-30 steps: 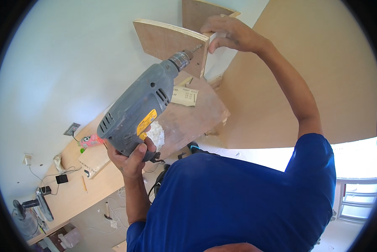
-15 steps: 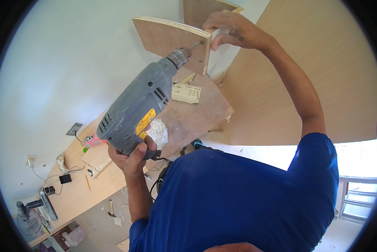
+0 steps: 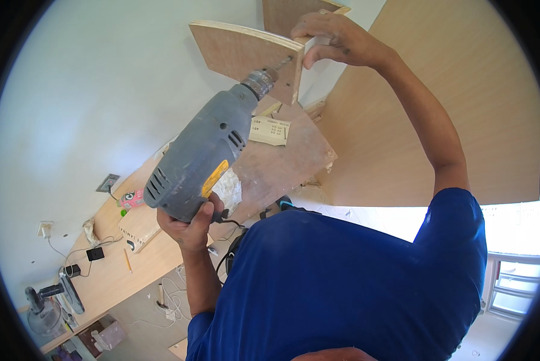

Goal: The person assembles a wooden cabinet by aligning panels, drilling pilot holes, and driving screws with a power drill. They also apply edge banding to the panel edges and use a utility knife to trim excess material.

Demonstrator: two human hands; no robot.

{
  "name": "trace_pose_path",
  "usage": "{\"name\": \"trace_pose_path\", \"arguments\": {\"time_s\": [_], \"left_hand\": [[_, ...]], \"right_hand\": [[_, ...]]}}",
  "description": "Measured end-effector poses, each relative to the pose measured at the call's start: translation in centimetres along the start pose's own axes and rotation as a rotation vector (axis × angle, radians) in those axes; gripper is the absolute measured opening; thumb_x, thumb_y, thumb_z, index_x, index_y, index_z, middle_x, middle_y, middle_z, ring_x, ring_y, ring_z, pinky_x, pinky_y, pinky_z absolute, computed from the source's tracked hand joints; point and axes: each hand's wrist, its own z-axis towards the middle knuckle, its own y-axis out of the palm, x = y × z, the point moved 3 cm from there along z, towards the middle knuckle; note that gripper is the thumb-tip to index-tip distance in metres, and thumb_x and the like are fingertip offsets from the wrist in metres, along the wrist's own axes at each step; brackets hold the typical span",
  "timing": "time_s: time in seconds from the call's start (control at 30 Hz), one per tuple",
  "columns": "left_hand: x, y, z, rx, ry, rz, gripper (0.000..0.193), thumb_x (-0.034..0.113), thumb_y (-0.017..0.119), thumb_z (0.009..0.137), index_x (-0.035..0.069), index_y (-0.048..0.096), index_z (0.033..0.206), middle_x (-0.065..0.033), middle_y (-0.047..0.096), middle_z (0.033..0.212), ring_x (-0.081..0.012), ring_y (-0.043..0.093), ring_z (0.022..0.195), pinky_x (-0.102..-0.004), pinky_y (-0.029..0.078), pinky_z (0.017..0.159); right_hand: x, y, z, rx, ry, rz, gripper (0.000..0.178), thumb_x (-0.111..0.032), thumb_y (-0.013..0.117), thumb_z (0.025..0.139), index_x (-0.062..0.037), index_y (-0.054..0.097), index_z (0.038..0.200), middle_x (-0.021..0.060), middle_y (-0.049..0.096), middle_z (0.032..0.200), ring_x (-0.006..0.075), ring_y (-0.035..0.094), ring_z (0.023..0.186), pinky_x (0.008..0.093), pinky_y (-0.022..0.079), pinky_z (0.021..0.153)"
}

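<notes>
My left hand (image 3: 189, 225) is wrapped round the handle of a grey corded power drill (image 3: 201, 153) with a yellow label. The drill slants up to the right, and its bit meets the face of a curved-edged plywood panel (image 3: 240, 51) near the right end. A small dark hole shows below the bit. At the panel's upper right corner, my right hand (image 3: 336, 39) holds on with fingers over the top and thumb by the side edge. Behind it stands a second plywood piece (image 3: 282, 15), partly hidden by the hand and the front panel.
Below the panel lies a wooden board (image 3: 282, 156) with a sheet of sandpaper (image 3: 270, 130). A long wooden worktop (image 3: 110, 283) along the wall carries a pink bottle (image 3: 131, 199), a pencil (image 3: 128, 260) and cables. A large wood panel (image 3: 438, 138) rises at the right. A hammer (image 3: 161, 296) lies lower left.
The drill has rolled a little in my left hand, and its body has shifted slightly right. My right hand stays at the panel's corner.
</notes>
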Motion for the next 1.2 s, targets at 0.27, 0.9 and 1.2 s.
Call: {"name": "trace_pose_path", "arguments": {"time_s": [0.27, 0.9, 1.2], "left_hand": [[1.1, 0.1, 0.1, -0.113, 0.118, 0.415, 0.059, 0.005, 0.076, 0.077, -0.011, 0.052, 0.128, -0.0149, 0.066, 0.096, -0.0203, 0.065, 0.076, -0.0313, 0.053, 0.069], [2.5, 2.0, -2.0, -0.041, -0.157, 0.296, 0.067, -0.007, 0.071, 0.078, -0.008, 0.04, 0.138, -0.0128, 0.064, 0.09, -0.0206, 0.063, 0.074, -0.0324, 0.055, 0.064], [6.8, -3.8, -2.2, 0.148, -0.099, 0.029, 0.059, 0.019, 0.085, 0.077, -0.013, 0.056, 0.117, -0.021, 0.069, 0.089, -0.0221, 0.064, 0.054, -0.031, 0.054, 0.043]], "right_hand": [[0.5, -0.2, -0.3, -0.013, 0.007, 0.091, 0.042, -0.029, 0.084, 0.078, -0.0055, 0.07, 0.11, 0.0051, 0.066, 0.102, 0.0243, 0.059, 0.097, 0.0376, 0.042, 0.087], [1.3, 0.2, -0.5, -0.039, -0.007, 0.257, 0.04, -0.02, 0.085, 0.076, -0.0025, 0.069, 0.109, 0.0086, 0.065, 0.102, 0.0276, 0.058, 0.098, 0.0395, 0.045, 0.085], [1.9, 0.3, 0.2, 0.045, 0.112, 0.475, 0.04, -0.019, 0.085, 0.078, -0.0009, 0.071, 0.111, 0.0083, 0.071, 0.098, 0.0215, 0.064, 0.092, 0.0349, 0.049, 0.081]]}}
